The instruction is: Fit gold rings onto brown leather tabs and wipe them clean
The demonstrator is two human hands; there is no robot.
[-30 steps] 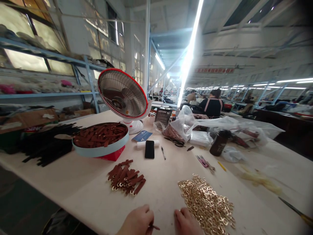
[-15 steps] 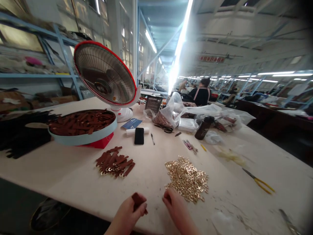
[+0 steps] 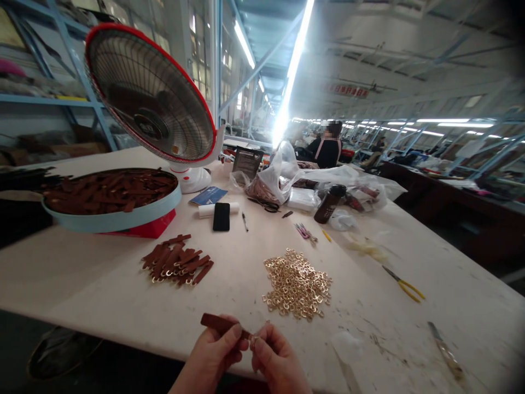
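Note:
My left hand point(image 3: 219, 347) pinches a brown leather strap point(image 3: 219, 323) between thumb and fingers, its free end sticking out to the left. At the strap's other end my right hand point(image 3: 273, 350) is closed, its fingertips meeting those of the left. A small shiny metal ring point(image 3: 253, 340) shows in part there, mostly hidden by the fingers. Beyond the right hand lies a heap of small gold-coloured metal rings point(image 3: 297, 284). To the left is a pile of brown straps point(image 3: 176, 260) with metal rings at their near ends.
A round light-blue tray point(image 3: 118, 219) of brown straps rests on a red box point(image 3: 158, 225), with a red-rimmed fan heater point(image 3: 151, 93) behind it. A phone point(image 3: 221, 217), a dark bottle point(image 3: 329, 203), yellow-handled pliers point(image 3: 404, 284) and plastic bags point(image 3: 283, 178) are on the table. Someone point(image 3: 328, 149) is farther back.
My right hand has moved left from the edge of the ring heap to meet my left hand at the strap's end. The strap now points left. The view has shifted right.

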